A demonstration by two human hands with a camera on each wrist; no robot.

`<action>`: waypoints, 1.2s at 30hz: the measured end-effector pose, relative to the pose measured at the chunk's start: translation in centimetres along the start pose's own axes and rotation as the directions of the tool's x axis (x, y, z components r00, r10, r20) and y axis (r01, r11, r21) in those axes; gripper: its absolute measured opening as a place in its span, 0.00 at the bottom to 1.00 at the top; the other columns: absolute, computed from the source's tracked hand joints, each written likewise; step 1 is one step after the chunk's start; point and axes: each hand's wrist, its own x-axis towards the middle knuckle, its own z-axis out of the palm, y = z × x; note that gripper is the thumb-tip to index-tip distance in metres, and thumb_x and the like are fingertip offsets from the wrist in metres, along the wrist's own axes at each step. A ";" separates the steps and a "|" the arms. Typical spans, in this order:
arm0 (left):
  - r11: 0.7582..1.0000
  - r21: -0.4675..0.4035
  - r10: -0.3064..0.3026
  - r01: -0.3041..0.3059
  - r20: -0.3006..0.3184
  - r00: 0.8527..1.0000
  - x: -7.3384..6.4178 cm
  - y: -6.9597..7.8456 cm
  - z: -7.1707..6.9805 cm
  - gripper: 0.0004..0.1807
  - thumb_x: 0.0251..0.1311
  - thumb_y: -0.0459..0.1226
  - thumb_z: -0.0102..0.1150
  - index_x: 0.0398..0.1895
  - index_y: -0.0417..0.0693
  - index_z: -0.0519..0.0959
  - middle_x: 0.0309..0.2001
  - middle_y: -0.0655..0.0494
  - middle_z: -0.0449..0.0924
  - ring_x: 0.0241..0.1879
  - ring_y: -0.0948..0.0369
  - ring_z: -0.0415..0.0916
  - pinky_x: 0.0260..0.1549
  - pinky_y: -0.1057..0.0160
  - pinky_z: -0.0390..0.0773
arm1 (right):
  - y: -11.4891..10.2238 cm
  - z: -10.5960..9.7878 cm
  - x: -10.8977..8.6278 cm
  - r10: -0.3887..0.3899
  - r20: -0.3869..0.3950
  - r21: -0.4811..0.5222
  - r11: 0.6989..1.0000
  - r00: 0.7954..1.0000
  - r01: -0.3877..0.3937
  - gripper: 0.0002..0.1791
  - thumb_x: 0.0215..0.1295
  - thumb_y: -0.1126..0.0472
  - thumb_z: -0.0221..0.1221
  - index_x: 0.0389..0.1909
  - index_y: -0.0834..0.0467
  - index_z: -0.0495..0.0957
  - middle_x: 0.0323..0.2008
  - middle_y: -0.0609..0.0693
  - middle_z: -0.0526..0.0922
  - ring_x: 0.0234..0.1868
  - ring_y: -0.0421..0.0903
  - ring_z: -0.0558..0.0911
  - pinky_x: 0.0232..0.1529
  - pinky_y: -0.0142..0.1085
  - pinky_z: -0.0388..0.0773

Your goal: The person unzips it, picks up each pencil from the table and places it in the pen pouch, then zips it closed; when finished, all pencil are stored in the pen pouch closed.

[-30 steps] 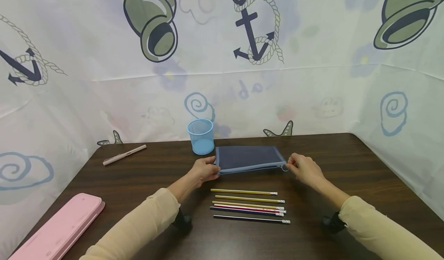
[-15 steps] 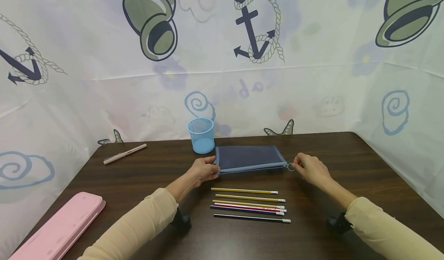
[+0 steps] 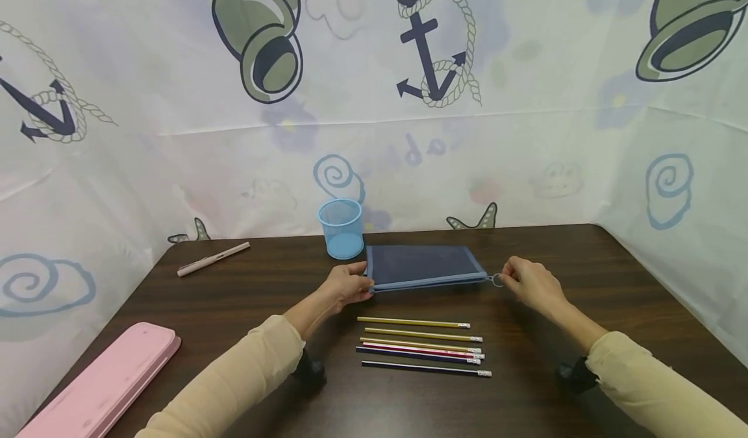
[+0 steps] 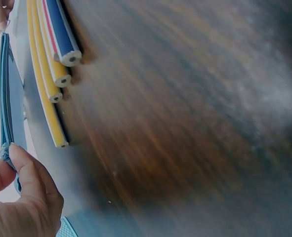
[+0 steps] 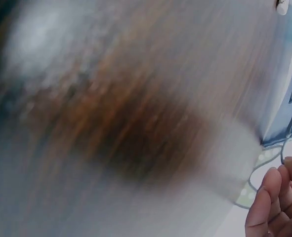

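A flat dark blue zip pouch [image 3: 425,265] with light blue edging lies toward the back of the table. My left hand [image 3: 346,283] pinches its near left corner between thumb and fingers; in the left wrist view this left hand [image 4: 29,197] grips the end of the zip edge. At the opposite end, my right hand [image 3: 536,285] pinches the zipper's ring pull [image 3: 497,280]. The right wrist view shows the ring [image 5: 289,148] held at the fingertips, just off the pouch's corner. Whether the zip is fully drawn across is hard to tell.
Several pencils [image 3: 419,334] lie in a row in front of the pouch, erasers to the right. Behind stands a light blue mesh cup [image 3: 343,230]. A pale pen [image 3: 213,259] is at the back left, and a pink case [image 3: 111,376] at the front left.
My right hand has moved a little to the right with the ring pull, which now sticks out past the pouch's right corner. The left hand keeps its grip on the left corner.
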 end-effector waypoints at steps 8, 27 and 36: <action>0.999 -0.026 0.038 -0.038 -0.014 0.999 0.1 -0.2 0.5 0.33 0.60 0.22 0.52 0.70 0.42 0.60 0.44 0.44 0.71 0.29 0.65 0.72 0.26 0.72 0.80 | 0.4 -0.1 -0.1 0.001 0.062 0.083 0.997 0.998 -0.006 0.05 0.61 0.65 0.60 0.27 0.62 0.75 0.20 0.50 0.80 0.16 0.39 0.75 0.17 0.33 0.71; 0.990 -0.019 0.138 -0.138 -0.006 0.990 0.0 -0.7 1.0 0.31 0.60 0.23 0.54 0.67 0.43 0.64 0.36 0.54 0.69 0.29 0.67 0.72 0.30 0.70 0.80 | -0.3 0.6 1.9 0.165 0.290 0.500 0.814 0.943 -0.296 0.24 0.67 0.67 0.53 0.56 0.80 0.63 0.40 0.67 0.80 0.34 0.45 0.82 0.38 0.39 0.84; 0.983 -0.006 0.179 -0.181 -0.113 0.977 -0.3 -0.7 1.4 0.25 0.62 0.27 0.55 0.62 0.32 0.67 0.54 0.37 0.70 0.47 0.54 0.76 0.48 0.57 0.80 | 0.3 0.4 2.1 0.234 0.456 0.724 0.463 0.859 -0.511 0.24 0.69 0.67 0.49 0.59 0.77 0.58 0.24 0.42 0.75 0.24 0.33 0.75 0.27 0.23 0.78</action>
